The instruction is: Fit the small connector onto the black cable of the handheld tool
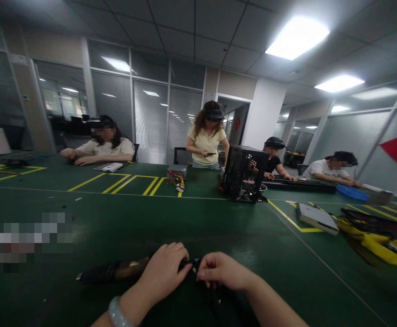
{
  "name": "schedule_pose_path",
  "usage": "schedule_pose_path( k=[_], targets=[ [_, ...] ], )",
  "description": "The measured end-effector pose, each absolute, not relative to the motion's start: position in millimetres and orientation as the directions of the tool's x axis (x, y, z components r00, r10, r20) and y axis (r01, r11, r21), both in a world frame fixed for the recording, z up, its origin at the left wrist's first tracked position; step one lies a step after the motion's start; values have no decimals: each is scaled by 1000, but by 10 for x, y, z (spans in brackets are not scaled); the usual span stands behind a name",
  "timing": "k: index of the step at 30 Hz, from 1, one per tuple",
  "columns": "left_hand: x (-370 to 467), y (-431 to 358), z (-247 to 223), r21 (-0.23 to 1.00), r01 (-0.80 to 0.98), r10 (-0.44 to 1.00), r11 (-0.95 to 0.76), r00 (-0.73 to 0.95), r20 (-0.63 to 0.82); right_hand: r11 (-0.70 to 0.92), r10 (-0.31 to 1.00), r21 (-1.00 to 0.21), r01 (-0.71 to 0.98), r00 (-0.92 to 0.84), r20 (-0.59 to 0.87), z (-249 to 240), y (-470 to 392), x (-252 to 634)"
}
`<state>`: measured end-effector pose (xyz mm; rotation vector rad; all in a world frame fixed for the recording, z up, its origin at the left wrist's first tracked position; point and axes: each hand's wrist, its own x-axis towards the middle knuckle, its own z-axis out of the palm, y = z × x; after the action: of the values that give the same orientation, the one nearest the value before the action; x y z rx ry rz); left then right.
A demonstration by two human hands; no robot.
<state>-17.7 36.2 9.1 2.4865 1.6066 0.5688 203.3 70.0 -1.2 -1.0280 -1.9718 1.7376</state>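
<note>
Near the front of the green table (116, 227), my left hand (166, 268) is closed on a small dark part (185, 262) at the end of a long black and brown object (116, 271), which lies to its left. My right hand (219, 271) has its fingers pinched just right of that part, beside a small black piece (195, 262) with a light tip. What the right fingers hold is too small and dark to name. Below my right hand lies something black, perhaps a cable, hard to make out.
A black computer case (246, 175) stands at the far side, with a power supply (177, 171) and coloured wires to its left. A silver box-shaped device (317, 218) and a yellow tray (385, 247) are at the right. Several people work across the table.
</note>
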Motion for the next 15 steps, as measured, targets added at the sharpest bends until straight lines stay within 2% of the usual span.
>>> schedule_pose_path(
  k=[6,15],
  targets=[
    [-173,399,39,281,865,904,-415,359,231,-6,770,-961,275,-612,-179,-76,708,2005],
    [-162,381,79,262,877,911,-402,356,209,132,806,-919,371,-580,-118,-109,663,1945]
  ],
)
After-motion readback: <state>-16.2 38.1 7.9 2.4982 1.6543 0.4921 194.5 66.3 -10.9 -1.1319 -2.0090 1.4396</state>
